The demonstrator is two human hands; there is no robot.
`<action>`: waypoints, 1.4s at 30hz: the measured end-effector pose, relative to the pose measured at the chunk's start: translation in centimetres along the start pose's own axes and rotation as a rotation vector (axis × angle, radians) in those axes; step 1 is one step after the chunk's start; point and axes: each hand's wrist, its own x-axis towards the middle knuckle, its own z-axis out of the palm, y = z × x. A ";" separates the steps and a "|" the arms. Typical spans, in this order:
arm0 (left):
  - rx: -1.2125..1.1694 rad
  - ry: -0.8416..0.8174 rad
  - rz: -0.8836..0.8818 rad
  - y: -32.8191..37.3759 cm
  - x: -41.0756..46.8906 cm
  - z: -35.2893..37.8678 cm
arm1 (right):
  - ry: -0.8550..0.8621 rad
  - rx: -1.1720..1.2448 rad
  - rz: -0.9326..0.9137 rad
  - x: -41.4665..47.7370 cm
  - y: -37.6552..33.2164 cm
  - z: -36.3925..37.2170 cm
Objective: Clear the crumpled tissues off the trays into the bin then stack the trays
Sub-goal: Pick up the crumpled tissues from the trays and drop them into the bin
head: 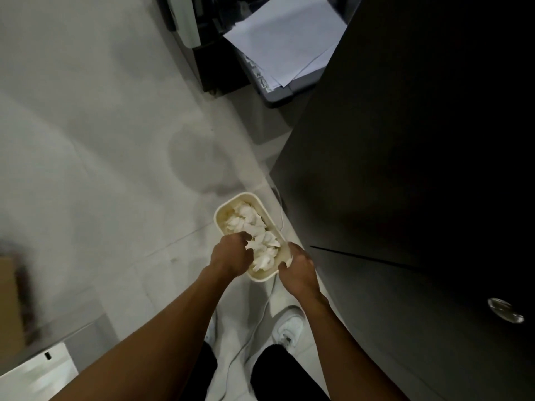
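Black trouser legs and a white shoe sat closest, with a pale cable trailing across the floor between them. From there both forearms reached toward 12 o'clock, ending over the bin.

The left hand hung over the bin's near left rim, at about 9 o'clock of the heap. Its fingers were curled down onto the crumpled tissues, apparently pinching a piece at the edge of the pile. The right hand was at the near right rim, about 4 o'clock of the heap, with its fingers curled. Whether they clamped the rim or a scrap of tissue could not be told.

The bin was oblong and stood on the floor, its long axis running away from the person, between 11 and 12 o'clock. Tissues covered most of its inside, so the hands flanked its near end and the free room lay at the far end. No tray was in view, so stacking likely meant turning back toward 3 o'clock, where a dark cabinet rose. Loose papers lay farthest off at 12 o'clock.
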 end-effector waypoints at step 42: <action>-0.265 0.136 0.800 37.1 -37.8 -27.7 | 0.799 0.577 -0.268 -39.1 -16.2 -42.4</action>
